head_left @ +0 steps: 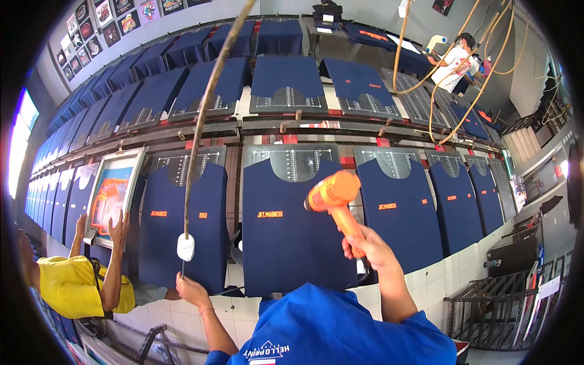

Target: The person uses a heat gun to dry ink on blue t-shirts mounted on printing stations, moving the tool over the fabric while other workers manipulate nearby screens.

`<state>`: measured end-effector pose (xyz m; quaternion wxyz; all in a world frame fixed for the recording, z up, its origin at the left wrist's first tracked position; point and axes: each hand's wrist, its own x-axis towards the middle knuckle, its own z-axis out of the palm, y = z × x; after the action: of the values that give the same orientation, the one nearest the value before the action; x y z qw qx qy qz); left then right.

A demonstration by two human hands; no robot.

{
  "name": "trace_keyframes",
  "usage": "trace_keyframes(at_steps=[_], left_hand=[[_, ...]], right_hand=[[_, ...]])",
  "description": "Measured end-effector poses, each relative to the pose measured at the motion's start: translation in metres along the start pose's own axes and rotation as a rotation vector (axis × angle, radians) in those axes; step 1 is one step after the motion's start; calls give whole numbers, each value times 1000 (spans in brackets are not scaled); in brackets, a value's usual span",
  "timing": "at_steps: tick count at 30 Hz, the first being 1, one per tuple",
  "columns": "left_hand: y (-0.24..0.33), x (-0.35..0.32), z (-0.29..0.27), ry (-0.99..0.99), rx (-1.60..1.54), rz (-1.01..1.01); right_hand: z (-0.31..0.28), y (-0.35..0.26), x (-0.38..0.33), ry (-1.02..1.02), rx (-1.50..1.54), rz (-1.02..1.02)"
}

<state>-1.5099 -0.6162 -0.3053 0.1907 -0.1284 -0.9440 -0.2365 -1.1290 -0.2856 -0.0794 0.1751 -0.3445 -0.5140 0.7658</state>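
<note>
An orange heat gun (336, 193) is gripped by its handle in my right hand (370, 246), its nozzle pointing left over a navy T-shirt (292, 243). The shirt lies flat on a dark printing board (298, 159) with white ruler marks, and bears small orange lettering on the chest. My left hand (194, 291) is closed round a thin dark cord just under a white socket block (185, 247). That block hangs on a long cable (210, 97) from above, in front of another navy T-shirt (155, 243) with orange print.
At left, a person in a yellow shirt (73, 286) holds a framed printing screen (115, 194). Behind a long rail (340, 131) stand further rows of boards with navy shirts. Hoses (398, 55) dangle at upper right, near a person in white (453, 67). Black racks (511, 310) stand lower right.
</note>
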Motion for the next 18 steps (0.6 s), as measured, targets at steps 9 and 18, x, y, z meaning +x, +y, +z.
trace_keyframes(at_steps=[9, 18], left_hand=[[38, -24, 26, -224, 277, -83], [42, -30, 28, -159, 251, -65]], right_hand=[[4, 15, 56, 75, -1, 47], [14, 37, 79, -33, -28, 143]])
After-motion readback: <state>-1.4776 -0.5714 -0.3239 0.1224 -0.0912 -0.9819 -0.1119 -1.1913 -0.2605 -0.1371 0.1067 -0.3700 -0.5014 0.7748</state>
